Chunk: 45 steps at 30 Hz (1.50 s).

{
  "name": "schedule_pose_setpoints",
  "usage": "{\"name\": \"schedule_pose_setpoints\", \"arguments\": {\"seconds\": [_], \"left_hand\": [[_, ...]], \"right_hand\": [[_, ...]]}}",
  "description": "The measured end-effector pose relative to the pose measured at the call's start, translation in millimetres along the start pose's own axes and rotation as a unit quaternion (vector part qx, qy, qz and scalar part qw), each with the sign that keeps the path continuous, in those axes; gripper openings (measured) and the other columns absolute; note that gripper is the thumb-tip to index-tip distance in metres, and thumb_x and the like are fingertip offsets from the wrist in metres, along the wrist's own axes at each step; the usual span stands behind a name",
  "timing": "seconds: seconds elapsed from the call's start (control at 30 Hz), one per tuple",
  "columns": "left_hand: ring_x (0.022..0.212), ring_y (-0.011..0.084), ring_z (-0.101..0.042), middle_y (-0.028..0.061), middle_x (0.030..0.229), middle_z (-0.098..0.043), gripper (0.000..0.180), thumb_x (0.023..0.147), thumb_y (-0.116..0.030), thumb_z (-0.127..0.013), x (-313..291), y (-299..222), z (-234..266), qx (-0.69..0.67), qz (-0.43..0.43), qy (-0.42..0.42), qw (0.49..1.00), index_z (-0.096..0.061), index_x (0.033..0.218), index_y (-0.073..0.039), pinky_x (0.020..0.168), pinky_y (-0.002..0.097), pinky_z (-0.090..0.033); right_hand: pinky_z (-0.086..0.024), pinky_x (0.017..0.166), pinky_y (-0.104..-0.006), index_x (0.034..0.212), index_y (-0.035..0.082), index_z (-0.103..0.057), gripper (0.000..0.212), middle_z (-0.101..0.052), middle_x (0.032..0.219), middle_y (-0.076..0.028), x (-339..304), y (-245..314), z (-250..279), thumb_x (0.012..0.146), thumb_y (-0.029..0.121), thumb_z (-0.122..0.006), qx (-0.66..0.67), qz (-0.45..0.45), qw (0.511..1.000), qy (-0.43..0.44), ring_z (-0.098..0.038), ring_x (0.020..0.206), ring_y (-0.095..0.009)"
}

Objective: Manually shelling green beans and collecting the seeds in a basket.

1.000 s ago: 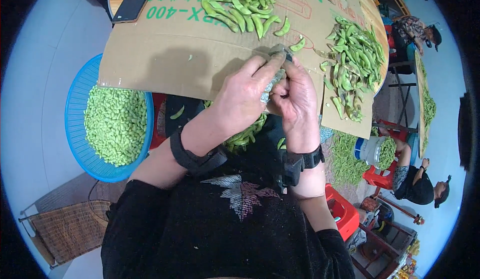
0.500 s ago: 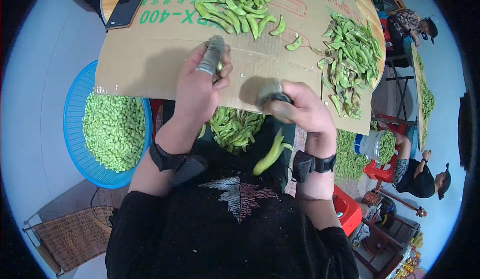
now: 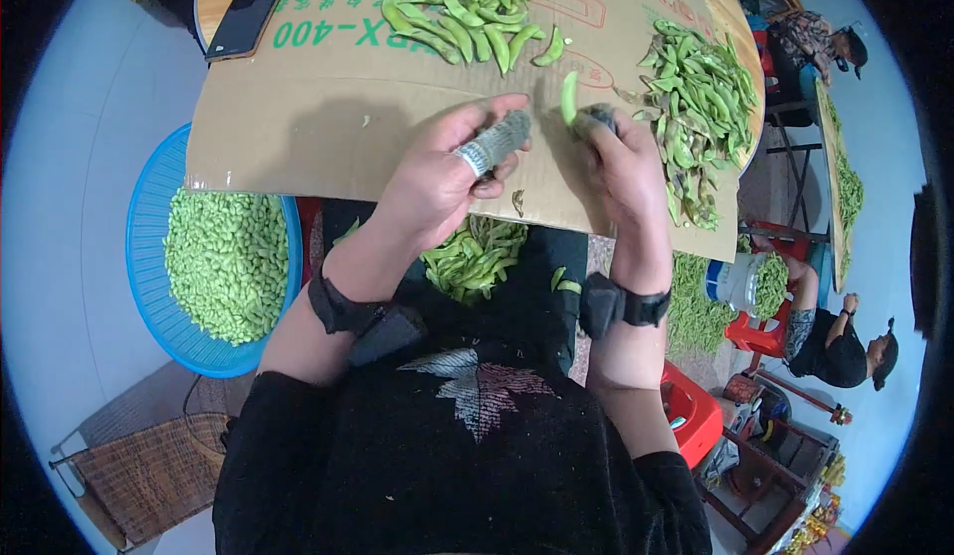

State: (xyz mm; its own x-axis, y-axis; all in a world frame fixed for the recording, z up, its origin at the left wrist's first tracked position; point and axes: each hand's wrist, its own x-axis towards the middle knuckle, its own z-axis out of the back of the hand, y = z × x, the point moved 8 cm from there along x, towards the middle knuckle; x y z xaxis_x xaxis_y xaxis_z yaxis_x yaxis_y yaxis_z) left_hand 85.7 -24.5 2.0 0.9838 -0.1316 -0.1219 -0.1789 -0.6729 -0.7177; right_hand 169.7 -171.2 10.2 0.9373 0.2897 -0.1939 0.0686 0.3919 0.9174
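My right hand (image 3: pixel 624 162) is closed, pinching a green bean pod (image 3: pixel 569 98) by its lower end above the cardboard. Grey cloth wraps its thumb. Left of it, my left hand (image 3: pixel 447 172) is held with fingers curled and its thumb, in a grey knitted sleeve (image 3: pixel 497 145), laid across them; what lies inside is hidden. A pile of fresh pods (image 3: pixel 472 8) lies beyond both hands, with one loose pod (image 3: pixel 549 48) at its near edge. To the right is a heap of greener and browned pods (image 3: pixel 701 93).
Cardboard (image 3: pixel 298 118) covers the round table. A blue basket (image 3: pixel 139 247) of shelled beans (image 3: pixel 224 267) stands at left. Pods (image 3: pixel 472 257) lie below the table edge by my lap. A dark flat slab (image 3: pixel 253 8) rests far left. A red stool (image 3: pixel 691 421) and other people are at right.
My right hand has moved up and now grips a pod; the loose pod near the heap is gone from the cardboard. A pod dropped toward my lap. My left hand shifted right.
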Motion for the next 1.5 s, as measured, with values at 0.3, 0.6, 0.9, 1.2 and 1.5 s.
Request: {"name": "schedule_pose_setpoints", "arguments": {"seconds": [0.3,0.6,0.9,1.2,1.5], "left_hand": [[0.061,0.0046,-0.044,0.0034,0.087,-0.060,0.025,0.085,-0.014,-0.057,9,5,3,-0.112,-0.046,0.077,0.990,-0.056,0.106,-0.001,0.052,0.0166,-0.034],[0.060,0.0015,-0.045,-0.0012,0.073,-0.056,0.006,0.079,0.000,-0.055,-1,-7,8,0.029,-0.119,-0.071,0.990,-0.058,0.083,-0.002,0.052,0.0170,-0.034],[0.072,0.0025,-0.049,-0.0010,0.084,-0.058,0.012,0.082,-0.003,-0.054,-3,1,-6,-0.021,-0.057,0.053,0.997,-0.058,0.092,-0.002,0.060,0.0173,-0.037],[0.081,0.0058,-0.053,0.0020,0.092,-0.060,0.018,0.082,-0.002,-0.056,1,-5,7,0.216,-0.171,-0.038,0.960,-0.056,0.100,-0.002,0.073,0.0214,-0.045],[0.082,0.0098,-0.056,0.0033,0.095,-0.061,0.043,0.081,-0.003,-0.057,-11,-27,-12,0.449,-0.180,0.008,0.875,-0.047,0.122,-0.003,0.078,0.0251,-0.045]], "right_hand": [[-0.023,0.042,-0.0166,0.100,0.001,-0.053,0.023,-0.040,0.057,0.006,-57,19,-54,0.094,0.020,-0.043,0.263,-0.065,0.943,0.191,-0.029,0.046,-0.002],[-0.022,0.039,-0.0168,0.094,0.003,-0.049,0.018,-0.040,0.058,0.003,-63,20,-58,0.094,0.020,-0.041,0.244,-0.056,0.953,0.172,-0.027,0.044,-0.003],[-0.029,0.042,-0.0166,0.092,0.005,-0.057,0.014,-0.047,0.062,0.006,-65,15,-63,0.092,0.016,-0.047,0.343,-0.091,0.912,0.204,-0.035,0.048,-0.002],[-0.035,0.050,-0.0188,0.084,0.003,-0.056,0.014,-0.051,0.064,0.003,-50,12,-49,0.091,0.012,-0.048,0.151,0.041,0.985,0.067,-0.043,0.056,-0.003],[-0.044,0.064,-0.0214,0.107,0.002,-0.055,0.025,-0.060,0.079,-0.002,-35,33,-22,0.084,0.011,-0.059,0.133,0.090,0.987,-0.015,-0.054,0.071,-0.008]]}}
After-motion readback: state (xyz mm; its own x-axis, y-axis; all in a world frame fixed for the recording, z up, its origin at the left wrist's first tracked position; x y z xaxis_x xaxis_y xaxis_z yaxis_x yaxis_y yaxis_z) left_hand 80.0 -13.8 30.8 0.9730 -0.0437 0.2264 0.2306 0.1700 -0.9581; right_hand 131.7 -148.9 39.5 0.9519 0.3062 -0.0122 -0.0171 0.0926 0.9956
